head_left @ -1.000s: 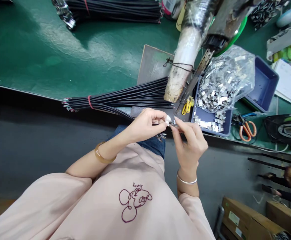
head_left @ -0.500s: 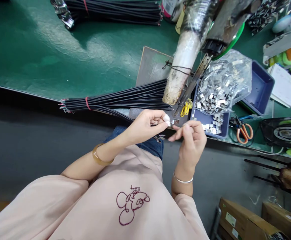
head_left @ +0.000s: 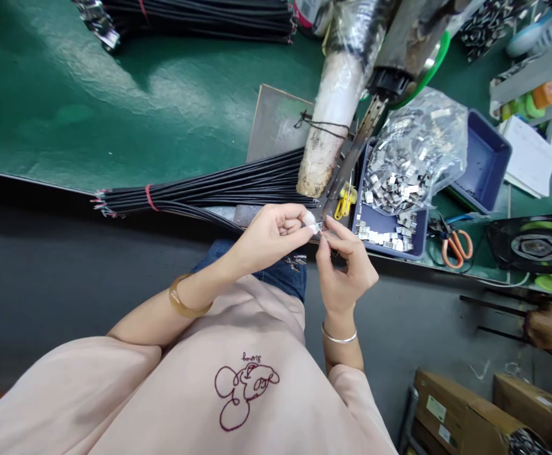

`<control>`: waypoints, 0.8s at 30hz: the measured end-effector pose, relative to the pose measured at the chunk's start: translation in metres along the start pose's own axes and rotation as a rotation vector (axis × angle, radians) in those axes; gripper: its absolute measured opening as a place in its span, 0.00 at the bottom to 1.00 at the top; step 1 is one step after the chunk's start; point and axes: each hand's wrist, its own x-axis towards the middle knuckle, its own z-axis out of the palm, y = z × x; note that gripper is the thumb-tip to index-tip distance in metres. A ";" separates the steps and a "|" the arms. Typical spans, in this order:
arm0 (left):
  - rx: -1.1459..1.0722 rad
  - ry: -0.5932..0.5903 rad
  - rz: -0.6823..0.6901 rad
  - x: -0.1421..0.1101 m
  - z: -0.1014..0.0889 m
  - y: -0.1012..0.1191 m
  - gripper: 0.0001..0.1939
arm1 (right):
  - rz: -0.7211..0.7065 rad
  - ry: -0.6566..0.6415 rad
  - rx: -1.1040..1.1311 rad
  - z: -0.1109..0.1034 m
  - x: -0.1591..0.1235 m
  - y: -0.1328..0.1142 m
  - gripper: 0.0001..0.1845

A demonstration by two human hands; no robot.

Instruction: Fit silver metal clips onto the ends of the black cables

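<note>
My left hand (head_left: 278,230) is closed in a pinch at the bench edge, with white wrapping on a fingertip. A black cable (head_left: 222,219) from the bundle runs behind this hand, and its thin end shows at the fingertips. A small silver metal clip (head_left: 322,225) sits there between both hands. My right hand (head_left: 345,265) meets it from the right, thumb and forefinger pinched on the clip. Under my left wrist, more metal clips (head_left: 295,260) hang over my lap. The cable bundle (head_left: 200,186), tied with a red band, lies on the bench (head_left: 67,126).
A blue tray (head_left: 420,243) of silver clips and a clear bag stands right of my hands. Yellow snips (head_left: 345,201) lie near the wrapped post (head_left: 326,120) and metal bar. Orange-handled scissors (head_left: 456,248) and a fan (head_left: 536,246) are further right.
My right hand has moved left and up, and its thumb and forefinger have closed at the clip by my left fingertips. The left hand stays pinched. The view has shifted slightly.
</note>
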 end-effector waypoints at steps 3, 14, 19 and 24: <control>-0.017 0.028 -0.006 0.002 0.002 -0.001 0.08 | 0.017 0.022 0.054 0.004 0.003 0.004 0.06; -0.092 0.100 -0.047 0.006 0.005 0.007 0.05 | -0.013 -0.002 0.040 0.003 0.014 0.001 0.08; -0.052 0.051 -0.081 0.004 0.003 0.008 0.06 | -0.060 -0.075 0.070 -0.003 0.009 0.003 0.08; 0.011 0.019 -0.065 0.002 0.003 0.006 0.09 | -0.061 -0.105 0.058 -0.007 0.006 0.006 0.08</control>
